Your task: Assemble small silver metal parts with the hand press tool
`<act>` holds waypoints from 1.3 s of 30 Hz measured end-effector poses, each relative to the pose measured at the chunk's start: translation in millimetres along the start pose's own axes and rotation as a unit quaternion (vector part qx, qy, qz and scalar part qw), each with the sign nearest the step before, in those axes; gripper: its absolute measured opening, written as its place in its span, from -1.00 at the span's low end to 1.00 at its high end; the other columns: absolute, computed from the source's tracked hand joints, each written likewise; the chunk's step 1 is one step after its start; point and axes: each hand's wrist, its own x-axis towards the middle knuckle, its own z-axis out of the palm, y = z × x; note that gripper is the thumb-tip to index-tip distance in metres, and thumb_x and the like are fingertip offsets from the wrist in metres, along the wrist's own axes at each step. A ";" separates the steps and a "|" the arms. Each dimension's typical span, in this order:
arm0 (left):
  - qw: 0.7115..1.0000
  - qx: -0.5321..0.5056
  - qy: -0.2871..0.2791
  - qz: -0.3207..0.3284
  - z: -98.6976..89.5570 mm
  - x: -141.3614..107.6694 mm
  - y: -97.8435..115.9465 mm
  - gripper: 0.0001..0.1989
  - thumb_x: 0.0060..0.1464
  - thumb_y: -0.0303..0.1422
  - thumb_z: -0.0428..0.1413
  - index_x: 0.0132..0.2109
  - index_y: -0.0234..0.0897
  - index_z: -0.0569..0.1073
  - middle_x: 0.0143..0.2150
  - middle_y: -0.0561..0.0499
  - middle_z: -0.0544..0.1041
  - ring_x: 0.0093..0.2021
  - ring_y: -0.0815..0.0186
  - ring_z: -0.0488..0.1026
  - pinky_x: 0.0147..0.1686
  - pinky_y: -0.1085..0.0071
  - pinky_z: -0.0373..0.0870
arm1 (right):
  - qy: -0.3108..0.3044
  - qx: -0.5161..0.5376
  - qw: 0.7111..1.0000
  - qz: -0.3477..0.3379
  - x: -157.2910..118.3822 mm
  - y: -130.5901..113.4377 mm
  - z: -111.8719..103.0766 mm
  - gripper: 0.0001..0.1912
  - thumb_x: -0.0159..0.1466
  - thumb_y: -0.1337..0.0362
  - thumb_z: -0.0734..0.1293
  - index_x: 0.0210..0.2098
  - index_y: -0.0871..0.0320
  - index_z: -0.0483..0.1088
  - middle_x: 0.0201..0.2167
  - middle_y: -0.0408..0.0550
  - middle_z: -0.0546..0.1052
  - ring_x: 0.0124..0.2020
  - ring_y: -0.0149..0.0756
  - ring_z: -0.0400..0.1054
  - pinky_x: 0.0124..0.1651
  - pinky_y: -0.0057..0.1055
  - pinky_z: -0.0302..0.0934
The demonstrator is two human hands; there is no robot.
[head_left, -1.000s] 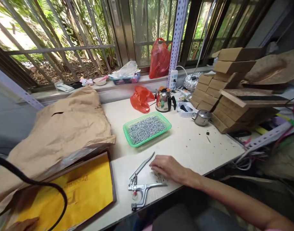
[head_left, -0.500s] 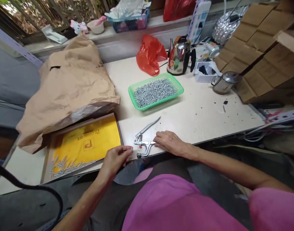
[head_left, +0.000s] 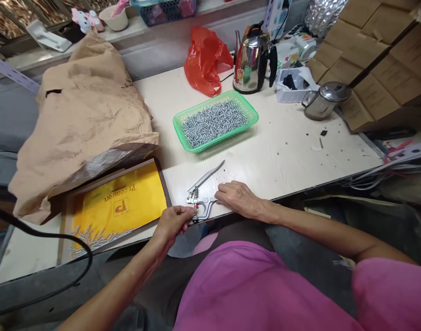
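Note:
Silver pliers with a spring and a red part lie near the table's front edge, their long handle angled up to the right. My left hand is pinched at the jaw end of the pliers; whatever its fingertips hold is too small to make out. On the right, my right hand rests on the table with bent fingers around the end of the pliers' lower handle. Behind the pliers stands a green basket full of small metal pieces. Left of my left hand, a yellow sheet lies in a shallow tray with metal pieces on it.
A large brown paper bag covers the back left. Along the back are a red plastic bag, a steel kettle, a white box and a metal pot. Cardboard stands at the right.
My left hand has moved right, from beside the pliers to their jaw end. My right hand stays at the handle. The camera view has shifted.

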 end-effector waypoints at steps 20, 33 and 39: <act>0.996 0.045 -0.060 -0.053 -5.2 3.8 6.0 -0.53 -0.36 -0.02 0.32 -0.58 -0.32 0.35 -0.74 0.18 0.25 -0.76 0.57 0.10 -0.75 0.58 -0.10 | 0.011 -0.002 1.000 0.016 7.8 19.1 -12.6 -0.16 0.14 -0.15 0.37 0.24 0.20 0.13 0.30 0.29 0.07 0.23 0.12 0.02 0.13 -0.03 0.00; 0.996 0.054 -0.051 -0.058 -3.1 -0.2 6.0 -0.52 -0.34 0.01 0.31 -0.57 -0.30 0.33 -0.76 0.19 0.24 -0.76 0.55 0.11 -0.74 0.58 -0.07 | -0.038 -0.020 0.999 0.003 23.1 23.8 -27.4 -0.24 0.17 -0.05 0.39 0.19 0.25 0.16 -0.02 0.17 0.41 0.01 0.00 0.19 0.05 -0.09 -0.09; 0.996 0.052 -0.052 -0.051 -3.6 -2.3 0.3 -0.53 -0.21 0.05 0.23 -0.56 -0.27 0.32 -0.77 0.16 0.25 -0.76 0.52 0.11 -0.71 0.55 -0.03 | -0.045 -0.021 0.999 0.009 19.1 17.4 -26.0 -0.51 0.22 0.04 0.38 0.00 0.23 0.30 -0.12 0.08 0.46 -0.06 -0.10 0.23 0.02 -0.16 -0.11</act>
